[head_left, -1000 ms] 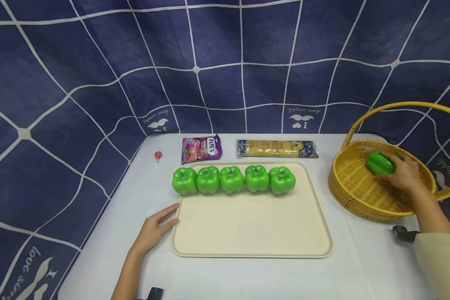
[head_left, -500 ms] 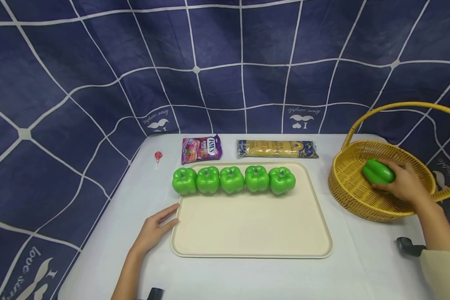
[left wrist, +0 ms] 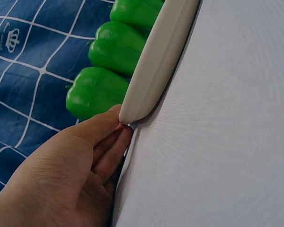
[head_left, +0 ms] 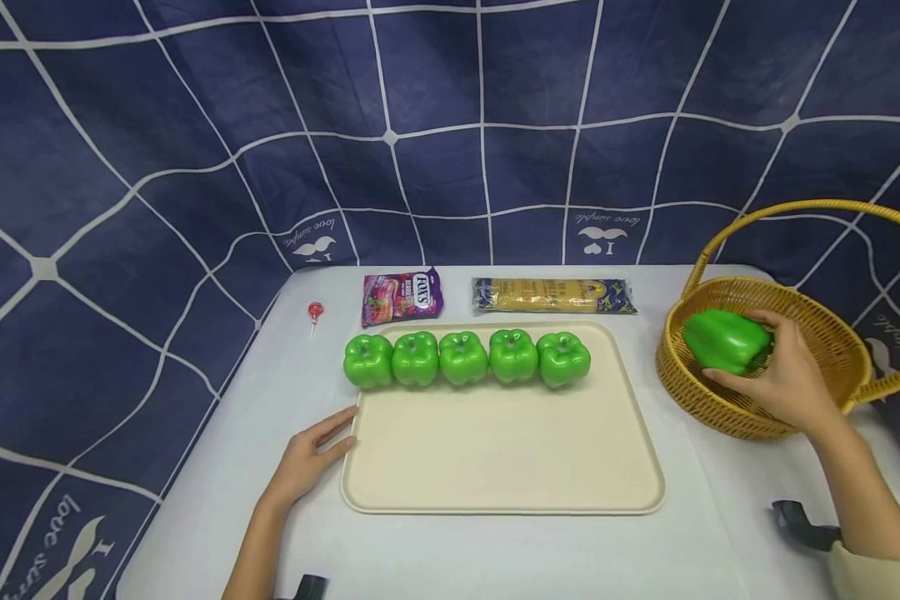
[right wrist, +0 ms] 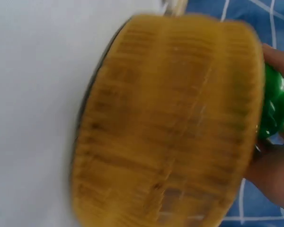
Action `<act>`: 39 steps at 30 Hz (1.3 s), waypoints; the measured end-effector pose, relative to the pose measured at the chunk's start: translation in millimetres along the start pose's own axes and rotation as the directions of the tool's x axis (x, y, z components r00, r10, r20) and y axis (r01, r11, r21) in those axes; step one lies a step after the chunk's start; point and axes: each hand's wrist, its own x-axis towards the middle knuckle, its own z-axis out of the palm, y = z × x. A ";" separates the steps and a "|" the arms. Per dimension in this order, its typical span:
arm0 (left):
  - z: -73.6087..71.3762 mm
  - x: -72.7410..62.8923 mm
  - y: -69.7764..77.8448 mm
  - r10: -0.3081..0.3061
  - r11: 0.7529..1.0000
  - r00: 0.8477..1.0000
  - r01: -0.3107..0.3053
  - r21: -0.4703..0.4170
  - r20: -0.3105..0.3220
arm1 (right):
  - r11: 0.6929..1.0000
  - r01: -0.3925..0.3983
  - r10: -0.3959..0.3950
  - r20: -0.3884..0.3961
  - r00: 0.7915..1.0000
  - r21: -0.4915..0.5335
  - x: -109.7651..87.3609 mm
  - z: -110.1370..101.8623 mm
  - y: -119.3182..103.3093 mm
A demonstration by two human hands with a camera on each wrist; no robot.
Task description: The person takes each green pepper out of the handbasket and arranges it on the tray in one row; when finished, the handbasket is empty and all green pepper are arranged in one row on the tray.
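My right hand (head_left: 791, 379) grips a glossy green bell pepper (head_left: 726, 340) over the yellow wicker basket (head_left: 693, 408). In the right wrist view the pepper (right wrist: 276, 101) shows beyond the basket's rim, between thumb and fingers. On the left side of the table, my left hand (head_left: 307, 462) lies with fairly straight fingers, their tips touching the left edge of the cream tray (head_left: 502, 454). Across the tray's far part runs a row of several green bell peppers (head_left: 463, 358). Fingertips of the left hand (left wrist: 71, 161) meet the tray's rim (left wrist: 156, 61) in the left wrist view.
Behind the tray lie a purple candy bag (head_left: 402, 297) and a long yellow-and-blue noodle packet (head_left: 553, 296). A red lollipop (head_left: 315, 311) is at the far left. The basket's tall handle (head_left: 817, 204) arches over it. A dark blue checked cloth (head_left: 435, 83) hangs behind the white table.
The right hand has lifted the bell pepper from inside the basket and carried it left toward the basket's left rim. My left hand has stayed at the tray's edge.
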 end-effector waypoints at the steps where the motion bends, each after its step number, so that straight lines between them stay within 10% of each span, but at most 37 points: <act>1: -0.1 0.3 -0.3 -0.002 1.000 1.000 0.002 0.000 -0.002 | 1.000 0.001 -0.001 -0.005 1.000 0.018 -0.3 2.1 -5.6; 13: 1.2 1.1 -4.3 0.024 1.000 1.000 -0.024 -0.003 0.001 | 0.987 0.115 -0.116 0.005 0.993 0.115 15.3 35.5 -50.1; 29: -0.1 0.1 -1.3 0.010 1.000 1.000 -0.010 0.000 -0.002 | 0.959 0.259 -0.249 0.091 0.964 -0.116 32.3 82.7 -63.7; 39: -0.4 -0.1 -3.1 0.018 1.000 1.000 -0.018 -0.003 -0.002 | 0.959 0.221 -0.186 0.196 0.963 -0.176 36.2 86.1 -63.8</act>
